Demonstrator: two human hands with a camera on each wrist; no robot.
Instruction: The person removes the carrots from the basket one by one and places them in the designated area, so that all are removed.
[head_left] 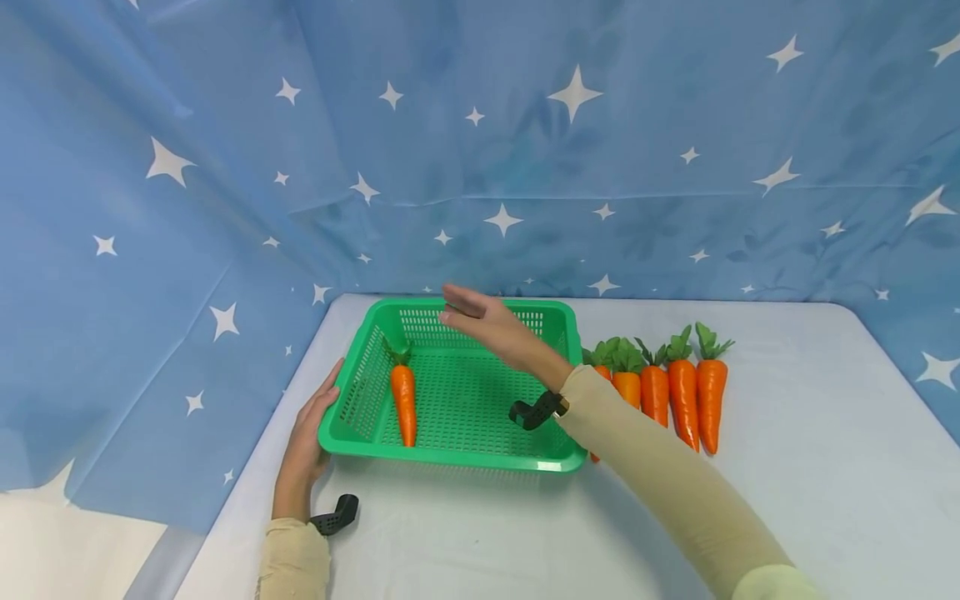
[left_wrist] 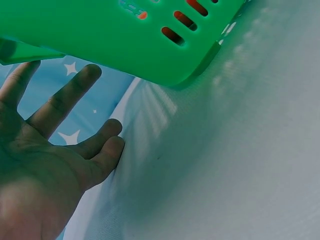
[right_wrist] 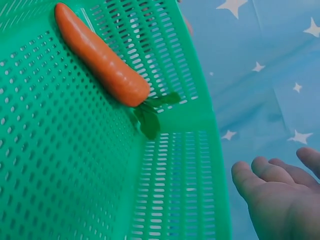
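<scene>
A green plastic basket (head_left: 480, 454) with slotted walls stands on the table, one orange carrot (head_left: 403, 404) with leafy top lying along its left side. My left hand (head_left: 306, 433) is at the basket's left wall, and in the left wrist view its fingers (left_wrist: 67, 102) are spread, fingertips right by the rim. Over the back part of the basket, my right hand (head_left: 495, 329) is held up with extended fingers and nothing in it. The right wrist view shows that hand (right_wrist: 280, 195) beyond the basket's rim, with the carrot (right_wrist: 102, 60) inside.
Several more carrots (head_left: 682, 400) lie in a row right of the basket, partly hidden by my right sleeve (head_left: 660, 475). They rest on a white-covered table (head_left: 810, 467). A blue curtain (head_left: 645, 150) with white stars hangs behind and at the left.
</scene>
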